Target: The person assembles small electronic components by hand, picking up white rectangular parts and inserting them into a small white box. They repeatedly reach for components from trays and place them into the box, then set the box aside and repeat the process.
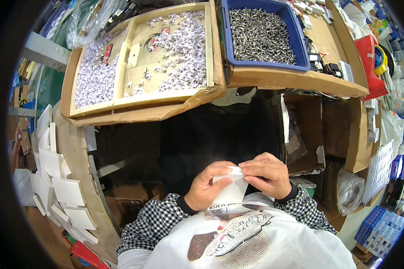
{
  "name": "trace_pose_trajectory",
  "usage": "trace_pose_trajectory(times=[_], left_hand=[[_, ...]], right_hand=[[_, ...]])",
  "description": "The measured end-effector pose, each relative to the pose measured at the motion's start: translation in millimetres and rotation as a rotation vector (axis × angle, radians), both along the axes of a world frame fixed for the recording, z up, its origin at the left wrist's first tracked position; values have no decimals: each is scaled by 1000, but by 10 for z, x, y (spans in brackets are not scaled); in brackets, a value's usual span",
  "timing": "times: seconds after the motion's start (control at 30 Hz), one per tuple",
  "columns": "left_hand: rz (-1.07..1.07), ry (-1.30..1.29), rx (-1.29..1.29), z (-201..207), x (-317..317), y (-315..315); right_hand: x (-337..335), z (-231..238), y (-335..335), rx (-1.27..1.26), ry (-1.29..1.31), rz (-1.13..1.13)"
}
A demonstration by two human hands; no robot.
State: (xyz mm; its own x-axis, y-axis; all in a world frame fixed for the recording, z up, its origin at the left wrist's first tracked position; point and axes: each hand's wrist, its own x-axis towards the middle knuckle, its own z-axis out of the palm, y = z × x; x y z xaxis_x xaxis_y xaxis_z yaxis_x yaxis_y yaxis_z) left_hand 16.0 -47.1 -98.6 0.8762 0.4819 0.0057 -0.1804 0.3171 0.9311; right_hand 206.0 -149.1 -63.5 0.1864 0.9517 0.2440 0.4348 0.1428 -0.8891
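Note:
Close in front of my body I hold a small white box, its far end up between both hands. My left hand grips its left side, thumb lying across the near face and fingers behind. At the far right corner, my right hand pinches the edge between thumb and fingers. What the box contains cannot be seen. Checked sleeves cover both forearms.
Ahead stands a wooden tray of small white pieces. Beside it, a blue bin holds small metal parts. Flat white boxes pile up at left. Open cardboard boxes are at right, near a red container.

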Motion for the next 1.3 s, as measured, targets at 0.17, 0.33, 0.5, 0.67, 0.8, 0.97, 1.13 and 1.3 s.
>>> trace_pose_trajectory(times=[0.17,0.33,0.5,0.67,0.8,0.97,1.13,1.3], left_hand=[[3,-34,-7,79,66,43],[6,20,-62,171,55,95],[-44,177,20,205,10,109],[-18,145,0,209,107,90],[-7,228,-106,181,89,118],[31,255,-92,121,84,94],[130,266,-177,166,115,55],[131,259,-197,207,114,54]], right_hand=[[14,13,-6,-59,169,-32],[-25,-45,-14,-64,260,-48],[-14,-56,-12,-24,201,20],[218,230,-3,23,21,18],[1035,710,-285,181,-299,-829],[2498,1068,-524,350,-286,-1292],[2888,1065,-626,121,126,-1087],[2758,1168,-550,257,313,-1040]])
